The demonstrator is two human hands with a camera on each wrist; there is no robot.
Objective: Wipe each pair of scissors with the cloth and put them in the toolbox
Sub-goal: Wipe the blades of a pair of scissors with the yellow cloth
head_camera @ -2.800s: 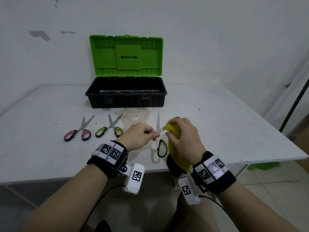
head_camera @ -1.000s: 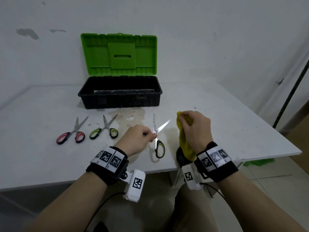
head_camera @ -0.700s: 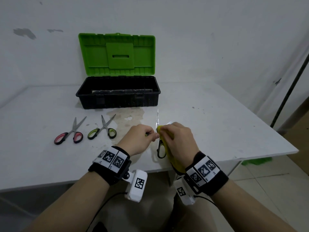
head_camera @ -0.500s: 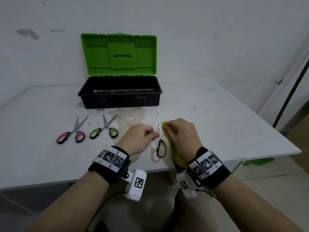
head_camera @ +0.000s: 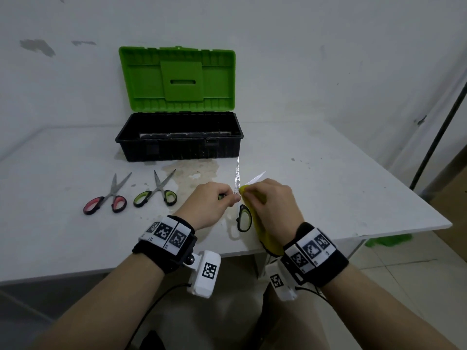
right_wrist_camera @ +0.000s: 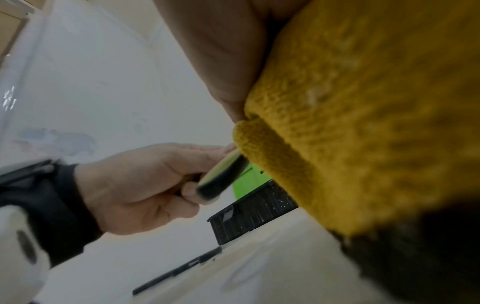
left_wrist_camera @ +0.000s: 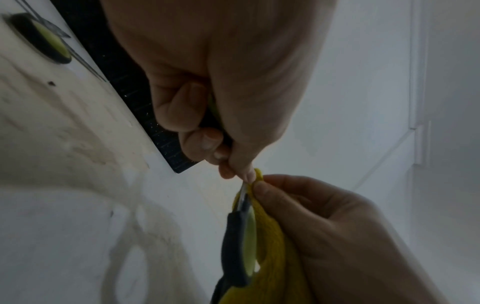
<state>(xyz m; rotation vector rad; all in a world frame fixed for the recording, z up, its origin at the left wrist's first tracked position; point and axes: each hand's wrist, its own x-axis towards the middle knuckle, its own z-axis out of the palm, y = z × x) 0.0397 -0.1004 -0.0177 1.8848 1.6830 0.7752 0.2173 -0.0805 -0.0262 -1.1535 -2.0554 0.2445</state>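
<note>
My left hand [head_camera: 214, 200] grips one handle of a pair of green-handled scissors [head_camera: 243, 218], blades spread and pointing away from me over the table's front. Its other handle loop [left_wrist_camera: 240, 246] hangs free. My right hand [head_camera: 271, 200] pinches a yellow cloth [head_camera: 267, 236] around the base of the right blade [head_camera: 255, 178], right next to my left fingertips. The cloth [right_wrist_camera: 363, 123] fills the right wrist view. The black toolbox [head_camera: 179, 145] stands open at the back, its green lid [head_camera: 177, 77] upright. Its inside looks dark; contents unclear.
Red-handled scissors [head_camera: 106, 202] and a second green-handled pair [head_camera: 156, 195] lie on the white table [head_camera: 328, 188] left of my hands. A brownish stain [head_camera: 192, 170] marks the table before the toolbox. A wall stands close behind; a dark pole [head_camera: 437, 137] leans at right.
My right hand came back from the right with the cloth and closed on the right blade near the pivot. The left hand has kept the scissors in place, blades spread.
</note>
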